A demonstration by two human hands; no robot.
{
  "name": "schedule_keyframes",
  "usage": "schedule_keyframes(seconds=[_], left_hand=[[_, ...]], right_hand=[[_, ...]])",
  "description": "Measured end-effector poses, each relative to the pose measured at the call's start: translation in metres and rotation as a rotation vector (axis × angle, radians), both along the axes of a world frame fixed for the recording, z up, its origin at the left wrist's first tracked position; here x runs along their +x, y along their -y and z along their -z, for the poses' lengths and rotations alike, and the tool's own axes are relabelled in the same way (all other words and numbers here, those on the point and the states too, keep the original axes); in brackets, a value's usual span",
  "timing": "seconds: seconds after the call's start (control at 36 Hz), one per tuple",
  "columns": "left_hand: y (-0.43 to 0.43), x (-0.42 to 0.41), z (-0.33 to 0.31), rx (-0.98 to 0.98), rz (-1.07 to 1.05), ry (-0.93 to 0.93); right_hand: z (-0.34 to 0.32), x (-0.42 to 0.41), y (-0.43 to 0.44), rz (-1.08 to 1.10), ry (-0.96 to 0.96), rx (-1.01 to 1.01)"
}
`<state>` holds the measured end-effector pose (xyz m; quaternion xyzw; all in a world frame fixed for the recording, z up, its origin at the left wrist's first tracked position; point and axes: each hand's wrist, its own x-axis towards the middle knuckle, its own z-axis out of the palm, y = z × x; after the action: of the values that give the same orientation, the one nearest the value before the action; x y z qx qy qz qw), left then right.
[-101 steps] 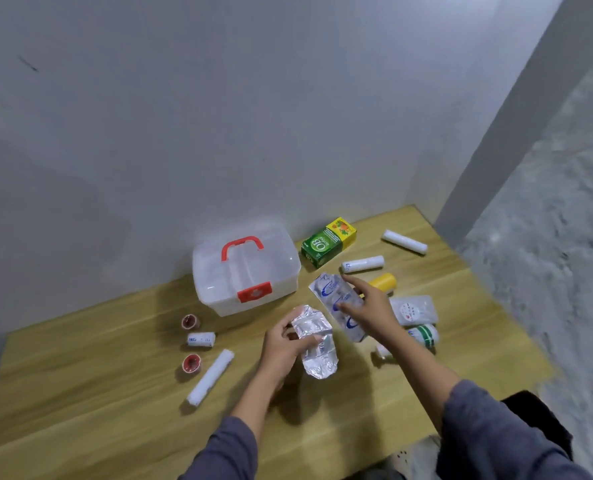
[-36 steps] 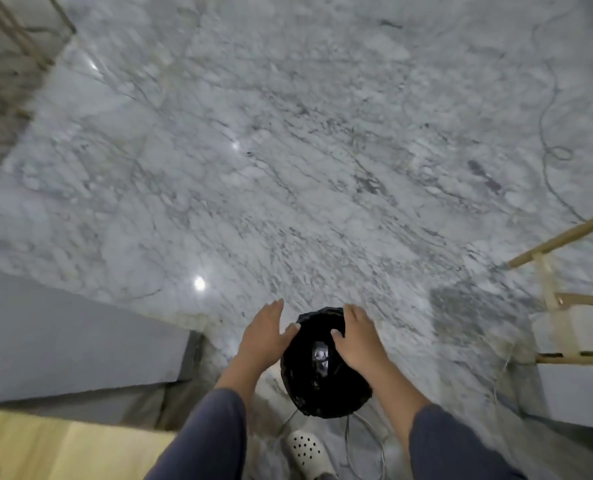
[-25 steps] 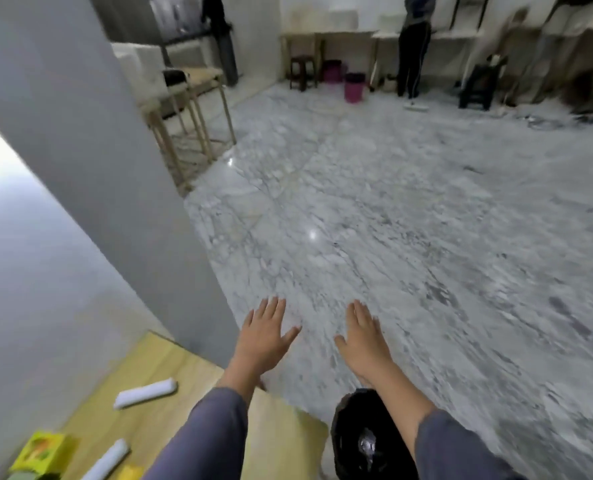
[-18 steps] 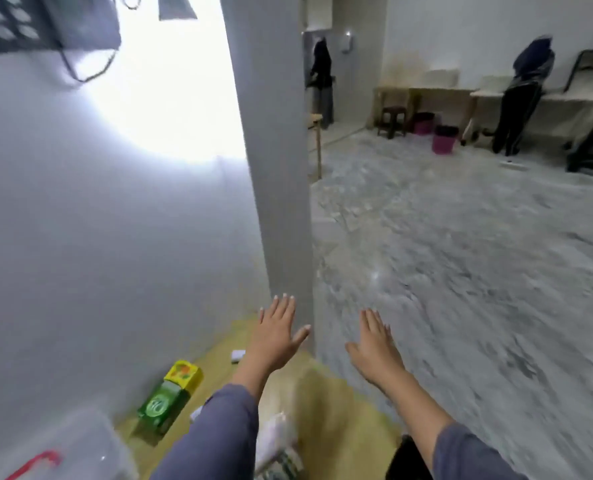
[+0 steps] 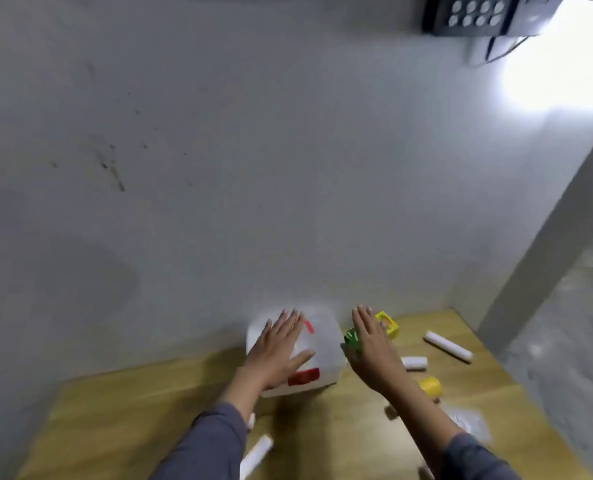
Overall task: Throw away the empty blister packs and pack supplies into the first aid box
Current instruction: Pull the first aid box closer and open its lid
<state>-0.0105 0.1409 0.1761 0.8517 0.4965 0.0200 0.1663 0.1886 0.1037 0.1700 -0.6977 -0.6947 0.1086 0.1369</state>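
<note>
The clear first aid box (image 5: 324, 344) with a red handle and red latch stands closed at the back of the wooden table (image 5: 149, 420), against the wall. My left hand (image 5: 281, 348) hovers flat and open over its lid, holding nothing. My right hand (image 5: 373, 348) is open too, just right of the box, above a green and yellow carton (image 5: 388, 323). White bandage rolls (image 5: 448, 346) (image 5: 414, 362), a yellow-capped item (image 5: 430, 386) and a flat clear packet (image 5: 466, 419) lie to the right. No blister pack is in view. The frame is blurred.
Another white roll (image 5: 257, 453) lies near the front edge beside my left sleeve. A grey wall rises directly behind the box. A grey pillar (image 5: 544, 258) stands at the table's right corner, with marble floor beyond it. A dark device hangs on the wall at top right.
My hands held blister packs at the table, then reached over a black bin on the floor. They came away empty and my view swung back left to the box.
</note>
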Motion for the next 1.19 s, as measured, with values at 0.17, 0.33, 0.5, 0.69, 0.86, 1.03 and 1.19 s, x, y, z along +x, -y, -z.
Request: schedule_keyframes(seconds=[0.17, 0.33, 0.5, 0.69, 0.86, 1.03, 1.19], left_hand=[[0.010, -0.054, 0.044, -0.056, -0.037, -0.048], [0.009, -0.054, 0.076, 0.080, -0.110, 0.025], [0.010, -0.042, 0.091, 0.106, -0.231, 0.137], [0.011, -0.043, 0.087, 0.061, -0.259, 0.181], [0.013, -0.040, 0.089, 0.058, -0.296, 0.240], [0.013, -0.040, 0.089, 0.044, -0.307, 0.283], [0.013, -0.042, 0.090, 0.044, -0.290, 0.282]], right_hand=[[0.048, -0.042, -0.003, -0.238, 0.157, -0.084], [0.082, -0.039, -0.017, -0.330, 0.335, 0.013], [0.092, -0.038, -0.028, -0.324, 0.282, 0.093], [0.088, -0.019, -0.018, -0.502, 0.336, 0.184], [0.094, -0.035, -0.019, -0.423, 0.412, 0.164], [0.102, -0.042, -0.022, -0.375, 0.304, 0.271], [0.101, -0.029, -0.017, -0.508, 0.192, 0.263]])
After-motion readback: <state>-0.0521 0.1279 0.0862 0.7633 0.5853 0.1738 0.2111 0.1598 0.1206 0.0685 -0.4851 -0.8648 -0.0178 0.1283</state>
